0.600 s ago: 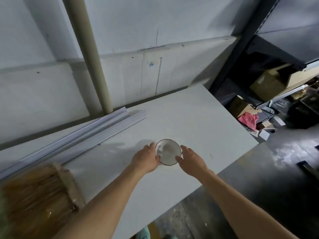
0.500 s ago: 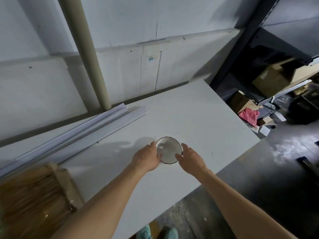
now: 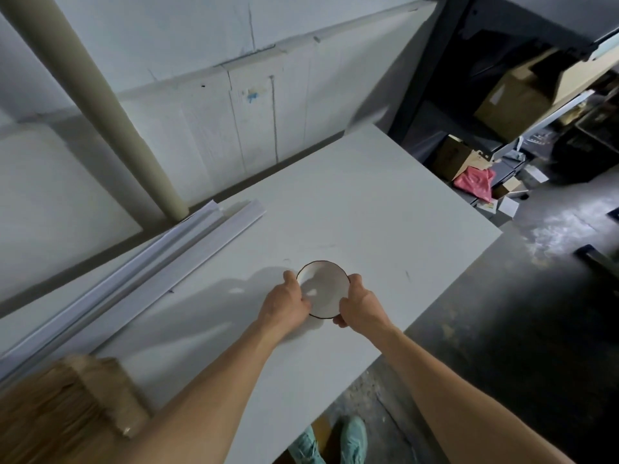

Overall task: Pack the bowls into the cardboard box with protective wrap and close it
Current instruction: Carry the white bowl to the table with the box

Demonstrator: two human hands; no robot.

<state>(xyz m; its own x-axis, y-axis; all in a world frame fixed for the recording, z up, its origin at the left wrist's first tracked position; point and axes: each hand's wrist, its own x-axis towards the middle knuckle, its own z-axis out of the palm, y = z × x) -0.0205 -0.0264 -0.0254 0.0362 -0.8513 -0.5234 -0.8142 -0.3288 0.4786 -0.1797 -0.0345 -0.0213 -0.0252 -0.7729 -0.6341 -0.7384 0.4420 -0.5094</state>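
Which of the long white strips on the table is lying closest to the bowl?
The outermost strip, whose end reaches farthest across the table toward the bowl; the other strips lie behind it, nearer the wall and pipe.

Head-worn view, steeply down, near table [image 3: 351, 202]

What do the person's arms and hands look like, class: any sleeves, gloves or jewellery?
The left forearm and right forearm are bare as far as the frame shows: no sleeves. The left hand and right hand are ungloved; no watch, ring or bracelet shows.
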